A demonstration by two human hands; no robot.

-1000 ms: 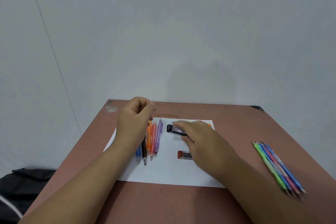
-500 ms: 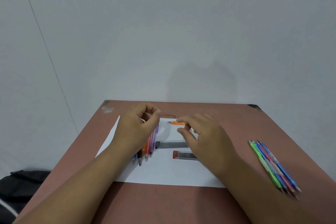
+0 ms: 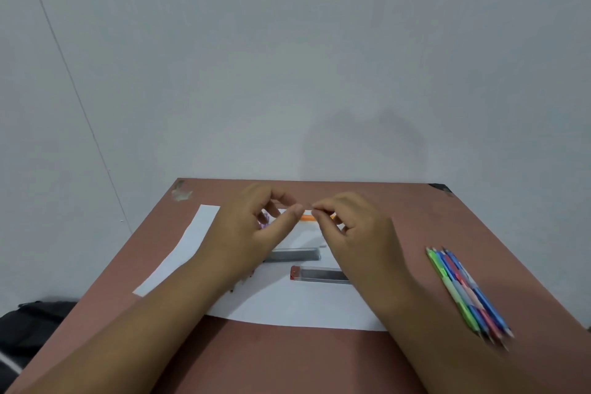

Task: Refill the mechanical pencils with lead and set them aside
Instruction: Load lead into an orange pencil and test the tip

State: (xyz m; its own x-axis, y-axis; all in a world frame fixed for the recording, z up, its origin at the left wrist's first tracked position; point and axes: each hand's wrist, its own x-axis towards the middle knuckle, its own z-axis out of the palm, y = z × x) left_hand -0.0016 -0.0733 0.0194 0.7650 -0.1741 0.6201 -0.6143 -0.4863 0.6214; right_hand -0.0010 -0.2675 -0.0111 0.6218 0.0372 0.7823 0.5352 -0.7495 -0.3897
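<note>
1. Both hands are now meeting above the white sheet [image 3: 204, 227] on the surface [image 3: 399, 217]; the lead case [image 3: 295, 254] is lying released.
2. Right hand [image 3: 355, 230] is gripping the orange pencil [image 3: 307, 217].
3. Left hand [image 3: 256, 227] is pinching narrowly; lead too small to confirm. Insertion is seemingly beginning.

- Honestly, nothing readable anywhere here: no words, brand names, numbers or signs that I can make out.
- The two lead cases [image 3: 292, 255] on the white paper [image 3: 204, 224] show no legible label, just grey with a red end cap on one.
- The bunch of pencils [image 3: 463, 289] near the table's [image 3: 415, 217] right edge are too blurry for any print on the barrels.
- The orange pencil [image 3: 307, 217] near the far edge shows no lettering either.
</note>
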